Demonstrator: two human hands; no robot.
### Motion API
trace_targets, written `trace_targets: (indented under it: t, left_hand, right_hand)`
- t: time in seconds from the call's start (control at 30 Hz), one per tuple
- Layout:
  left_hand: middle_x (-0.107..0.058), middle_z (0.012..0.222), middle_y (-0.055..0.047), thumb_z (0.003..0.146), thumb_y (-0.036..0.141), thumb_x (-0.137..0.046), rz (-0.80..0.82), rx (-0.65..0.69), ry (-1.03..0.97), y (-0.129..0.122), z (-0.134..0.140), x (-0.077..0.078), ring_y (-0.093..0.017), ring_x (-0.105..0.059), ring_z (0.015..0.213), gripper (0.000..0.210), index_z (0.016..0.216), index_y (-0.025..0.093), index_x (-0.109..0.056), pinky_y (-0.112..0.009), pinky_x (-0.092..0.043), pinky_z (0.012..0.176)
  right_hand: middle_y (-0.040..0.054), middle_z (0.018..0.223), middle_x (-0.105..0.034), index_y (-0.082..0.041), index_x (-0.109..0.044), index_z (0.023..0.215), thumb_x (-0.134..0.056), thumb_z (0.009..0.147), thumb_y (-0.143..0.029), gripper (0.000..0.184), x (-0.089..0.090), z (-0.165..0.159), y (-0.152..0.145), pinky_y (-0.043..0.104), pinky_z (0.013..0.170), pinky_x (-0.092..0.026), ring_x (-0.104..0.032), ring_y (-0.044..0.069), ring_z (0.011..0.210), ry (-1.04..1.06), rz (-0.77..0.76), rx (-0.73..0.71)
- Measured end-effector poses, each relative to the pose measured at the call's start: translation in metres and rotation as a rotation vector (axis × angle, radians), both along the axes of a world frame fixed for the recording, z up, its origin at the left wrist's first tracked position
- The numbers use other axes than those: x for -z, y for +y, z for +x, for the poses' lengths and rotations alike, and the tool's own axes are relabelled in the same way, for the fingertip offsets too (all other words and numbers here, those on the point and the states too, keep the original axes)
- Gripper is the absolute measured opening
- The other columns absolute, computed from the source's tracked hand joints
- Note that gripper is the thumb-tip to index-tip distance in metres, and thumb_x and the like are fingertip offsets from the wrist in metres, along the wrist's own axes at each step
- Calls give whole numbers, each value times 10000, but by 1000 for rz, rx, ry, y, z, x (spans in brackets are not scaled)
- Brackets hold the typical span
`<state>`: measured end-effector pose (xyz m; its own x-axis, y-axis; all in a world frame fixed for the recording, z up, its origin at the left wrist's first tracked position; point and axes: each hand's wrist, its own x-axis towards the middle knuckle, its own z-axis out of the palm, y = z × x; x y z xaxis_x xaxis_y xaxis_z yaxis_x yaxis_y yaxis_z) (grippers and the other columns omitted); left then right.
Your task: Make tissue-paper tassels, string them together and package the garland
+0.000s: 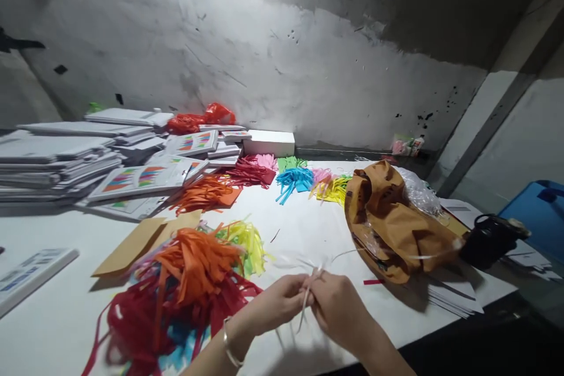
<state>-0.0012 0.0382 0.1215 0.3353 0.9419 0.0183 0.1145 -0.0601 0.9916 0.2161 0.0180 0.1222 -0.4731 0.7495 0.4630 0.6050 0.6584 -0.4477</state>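
Note:
Fingertips of my left hand [286, 299] and my right hand [335, 305] meet over the white table [308, 229], both closed on thin white string [304, 311]. Loose ends of the string hang below the fingers, and blurred strands spread above them. A bracelet circles my left wrist. Beside my left forearm lies a heap of tissue paper tassels, with orange tassels [198, 258] on top, dark red tassels [141, 317] beneath and yellow ones [249, 241] behind. The exact grip of each finger on the string is partly hidden.
Stacks of white flat boxes [53, 153] rise at the left. Folded tassels in several colours, such as blue ones [293, 179], line the back. A brown bag [396, 223] lies at the right, near white stringy material [420, 191] and a black mug [491, 241]. Tan envelopes [132, 247] lie left.

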Motion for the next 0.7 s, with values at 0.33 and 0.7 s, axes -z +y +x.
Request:
trace_targets:
  t: [0.33, 0.7]
  left_hand:
    - [-531, 650, 41, 1012, 485, -462, 151, -261, -21, 101, -12, -39, -81, -452, 516, 386, 983, 144, -641, -217, -333, 509]
    - [-664, 727, -47, 876, 521, -620, -148, 36, -15, 9, 70, 24, -189, -622, 675, 406, 760, 141, -703, -295, -490, 626]
  right_hand:
    - [32, 582, -651, -162, -695, 794, -453, 906, -591, 505, -3, 128, 73, 259, 477, -444, -606, 182, 520, 384, -225, 393]
    - [69, 710, -699, -210, -672, 758, -381, 991, -409, 423, 50, 39, -2, 269, 609, -467, -657, 197, 637, 194, -100, 302]
